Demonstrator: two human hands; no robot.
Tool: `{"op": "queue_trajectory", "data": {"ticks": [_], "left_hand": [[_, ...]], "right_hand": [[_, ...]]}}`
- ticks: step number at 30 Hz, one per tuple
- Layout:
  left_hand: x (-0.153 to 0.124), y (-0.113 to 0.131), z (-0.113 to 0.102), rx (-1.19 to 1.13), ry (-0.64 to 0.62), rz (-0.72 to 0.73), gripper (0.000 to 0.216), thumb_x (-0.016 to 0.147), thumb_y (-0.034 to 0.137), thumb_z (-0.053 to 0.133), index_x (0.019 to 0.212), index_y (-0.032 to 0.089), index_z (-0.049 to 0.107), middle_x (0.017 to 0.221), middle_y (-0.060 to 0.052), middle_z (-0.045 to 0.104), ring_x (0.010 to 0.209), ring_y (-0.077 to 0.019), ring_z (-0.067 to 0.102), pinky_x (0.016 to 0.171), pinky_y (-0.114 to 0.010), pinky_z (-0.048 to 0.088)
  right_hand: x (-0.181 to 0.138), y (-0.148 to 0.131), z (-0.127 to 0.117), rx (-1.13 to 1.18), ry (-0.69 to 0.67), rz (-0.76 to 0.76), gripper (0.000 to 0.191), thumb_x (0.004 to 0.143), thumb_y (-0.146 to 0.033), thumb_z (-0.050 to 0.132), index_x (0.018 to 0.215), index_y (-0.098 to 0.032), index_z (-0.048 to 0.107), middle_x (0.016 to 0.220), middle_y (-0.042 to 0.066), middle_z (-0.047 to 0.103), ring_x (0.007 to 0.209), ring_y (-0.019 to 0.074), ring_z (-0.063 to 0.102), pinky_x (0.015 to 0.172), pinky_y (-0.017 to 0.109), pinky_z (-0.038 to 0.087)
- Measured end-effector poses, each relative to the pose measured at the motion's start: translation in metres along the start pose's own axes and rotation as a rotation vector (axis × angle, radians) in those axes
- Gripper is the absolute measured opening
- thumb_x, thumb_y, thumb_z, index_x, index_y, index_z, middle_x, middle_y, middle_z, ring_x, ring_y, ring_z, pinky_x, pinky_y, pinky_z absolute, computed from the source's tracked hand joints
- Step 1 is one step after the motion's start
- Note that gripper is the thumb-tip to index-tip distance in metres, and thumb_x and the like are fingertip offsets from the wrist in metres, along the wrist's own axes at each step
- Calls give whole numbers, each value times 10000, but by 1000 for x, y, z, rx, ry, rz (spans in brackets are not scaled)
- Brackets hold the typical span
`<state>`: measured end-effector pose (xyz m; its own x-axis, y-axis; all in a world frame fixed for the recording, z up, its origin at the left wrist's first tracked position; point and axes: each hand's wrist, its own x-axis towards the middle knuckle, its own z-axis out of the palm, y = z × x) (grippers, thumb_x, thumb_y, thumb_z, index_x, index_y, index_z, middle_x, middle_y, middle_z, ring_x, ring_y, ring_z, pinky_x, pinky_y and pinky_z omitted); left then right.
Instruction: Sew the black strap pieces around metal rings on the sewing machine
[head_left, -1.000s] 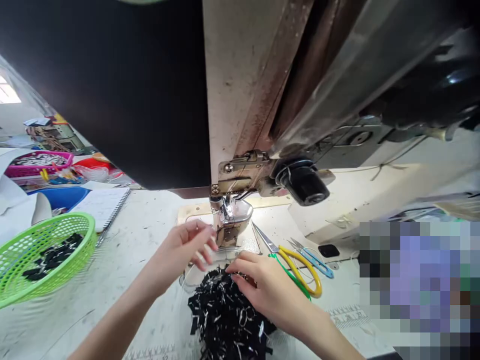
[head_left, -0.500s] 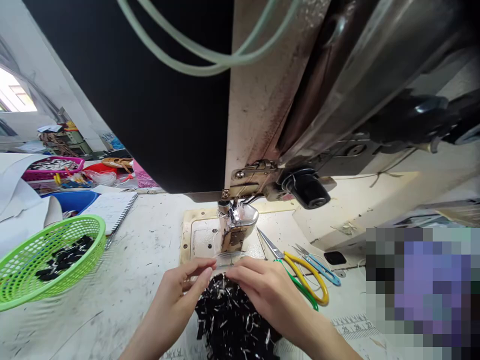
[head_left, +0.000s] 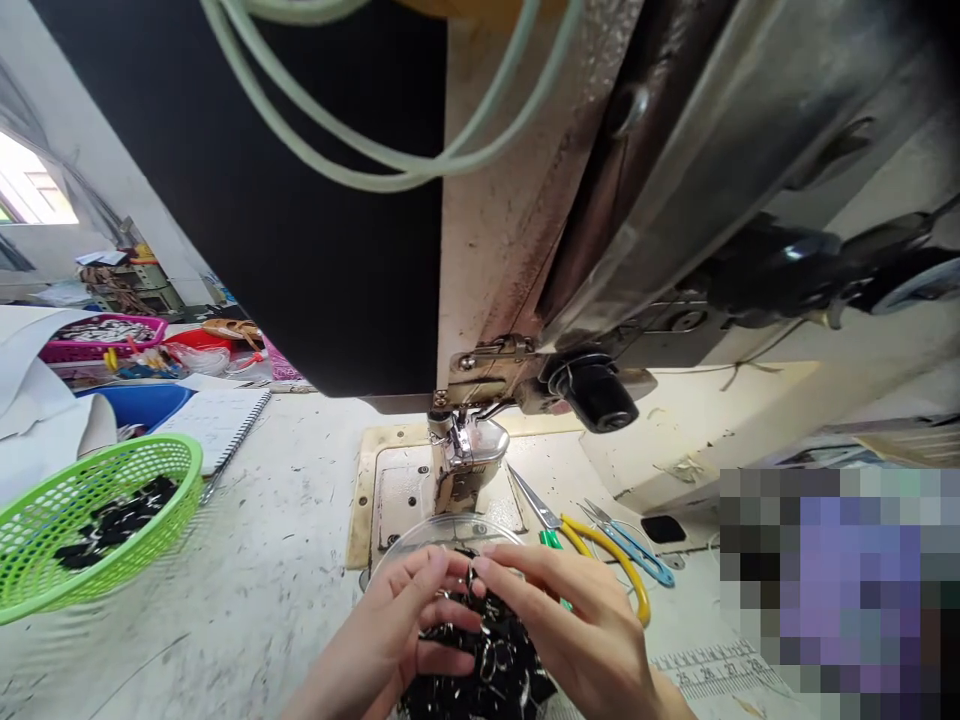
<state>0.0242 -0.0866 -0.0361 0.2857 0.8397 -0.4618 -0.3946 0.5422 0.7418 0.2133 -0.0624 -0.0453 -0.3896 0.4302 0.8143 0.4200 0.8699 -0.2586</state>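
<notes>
My left hand (head_left: pixel 397 625) and my right hand (head_left: pixel 581 615) meet at the lower middle, thumbs and forefingers pinched together on a small black piece with a shiny metal bit (head_left: pixel 473 574). Fingers cover most of this piece. Below them lies a heap of similar small black pieces with metal bits (head_left: pixel 499 680). It sits in a clear round container (head_left: pixel 420 530), whose far rim shows behind the fingers. Just beyond the container stands the post of a sewing machine (head_left: pixel 471 450), with the needle area over it.
Yellow-and-green-handled scissors (head_left: pixel 634 575) and small blue snips (head_left: pixel 645 555) lie right of the post. A green basket (head_left: pixel 191 490) of black pieces stands left, near a spiral notebook (head_left: pixel 217 425). Ruler markings (head_left: pixel 705 670) run along the right. The dark machine head (head_left: pixel 337 250) hangs overhead.
Both hands have shifted slightly right and closed together over the heap; a small black piece now shows between their fingertips. The view has moved a little, and more of the container's rim shows.
</notes>
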Motion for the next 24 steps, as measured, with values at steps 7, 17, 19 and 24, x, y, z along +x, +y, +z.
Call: {"op": "queue_trajectory", "data": {"ticks": [7, 17, 19, 24], "left_hand": [[2, -4, -1, -115, -24, -117, 350, 685, 388, 896, 837, 118, 732, 746, -38, 700, 629, -92, 677, 569, -140, 538], [1, -2, 2, -40, 61, 153, 321, 617, 340, 939, 749, 176, 696, 704, 32, 652, 657, -88, 639, 651, -172, 522], [-1, -2, 2, 56, 132, 209, 316, 615, 388, 930, 771, 189, 740, 729, 17, 694, 696, -118, 658, 705, -206, 538], [-3, -1, 2, 285, 168, 324, 273, 659, 432, 884, 782, 202, 805, 808, -53, 787, 804, -212, 702, 754, -267, 555]], "right_hand": [[-15, 4, -3, -54, -102, -63, 286, 1004, -128, 479, 1171, -150, 710, 998, 99, 774, 719, 152, 719, 594, 271, 558], [-12, -6, 4, 320, -15, 431, 382, 911, -105, 572, 1264, -228, 651, 1065, 78, 766, 733, 144, 726, 697, 255, 625], [-9, -10, 3, 501, -59, 695, 374, 903, -207, 639, 1273, -265, 647, 1040, 56, 755, 624, 116, 665, 588, 228, 608], [0, -15, 6, 763, -173, 946, 227, 802, -343, 760, 996, -226, 776, 743, 11, 653, 532, 99, 566, 415, 156, 486]]}}
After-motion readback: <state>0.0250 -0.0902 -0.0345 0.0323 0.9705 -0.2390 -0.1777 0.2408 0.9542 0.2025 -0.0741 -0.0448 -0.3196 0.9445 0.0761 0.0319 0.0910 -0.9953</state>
